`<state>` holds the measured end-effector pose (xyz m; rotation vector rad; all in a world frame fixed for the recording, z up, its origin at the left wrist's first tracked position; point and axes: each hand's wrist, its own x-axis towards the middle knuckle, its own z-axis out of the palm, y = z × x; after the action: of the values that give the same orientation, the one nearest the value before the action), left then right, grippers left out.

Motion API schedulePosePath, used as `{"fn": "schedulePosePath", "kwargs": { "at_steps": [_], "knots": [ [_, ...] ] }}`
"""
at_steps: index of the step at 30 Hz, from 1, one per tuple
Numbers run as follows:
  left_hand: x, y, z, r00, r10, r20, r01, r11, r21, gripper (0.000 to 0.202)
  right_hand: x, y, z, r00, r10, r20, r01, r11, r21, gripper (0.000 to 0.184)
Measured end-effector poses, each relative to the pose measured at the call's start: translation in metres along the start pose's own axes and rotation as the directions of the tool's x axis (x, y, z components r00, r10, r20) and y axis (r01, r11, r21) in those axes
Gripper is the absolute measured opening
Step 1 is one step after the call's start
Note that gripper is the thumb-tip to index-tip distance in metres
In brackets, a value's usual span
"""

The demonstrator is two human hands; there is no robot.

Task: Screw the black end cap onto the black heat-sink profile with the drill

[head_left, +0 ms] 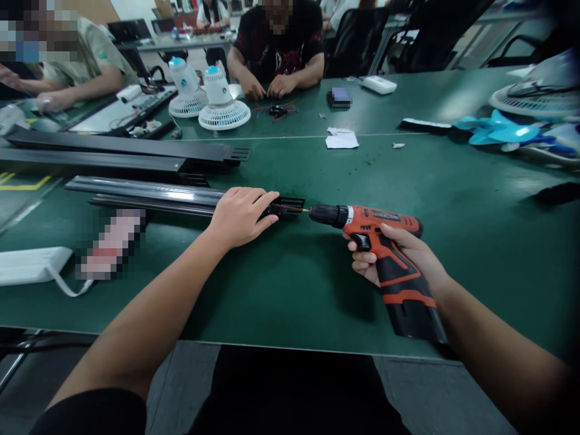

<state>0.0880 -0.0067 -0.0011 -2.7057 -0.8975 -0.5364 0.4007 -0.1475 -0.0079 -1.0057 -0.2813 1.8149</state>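
Observation:
My left hand [240,214] lies closed over the right end of a long black metal rail [145,196] on the green table [294,284], pressing it down. My right hand [399,257] grips the handle of a red and black cordless drill [385,254], held level. The drill's bit points left and meets the black end bracket [287,206] of the rail, just past my left fingertips.
More long black rails [118,151] lie at the left rear. Two small white fans [208,96] stand beyond them. A white power strip [31,266] sits near left. Paper scraps [341,139] and blue fan blades [498,130] lie at the right. Two other people sit across the table.

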Motion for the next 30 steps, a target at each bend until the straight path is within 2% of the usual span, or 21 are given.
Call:
{"fn": "schedulePosePath", "kwargs": {
  "at_steps": [12,30],
  "knots": [
    [-0.0006,-0.0007,0.0026,1.000,-0.008,-0.021,0.007,1.000,-0.018,0.045,0.0016,0.0002,-0.0004,1.000,0.009,-0.001,-0.009,1.000,0.025,0.038],
    [-0.0003,-0.0010,0.0018,1.000,0.000,-0.025,0.000,1.000,-0.008,0.049,0.0003,-0.0006,0.0005,1.000,0.007,-0.008,-0.007,1.000,0.010,0.031]
  ]
}}
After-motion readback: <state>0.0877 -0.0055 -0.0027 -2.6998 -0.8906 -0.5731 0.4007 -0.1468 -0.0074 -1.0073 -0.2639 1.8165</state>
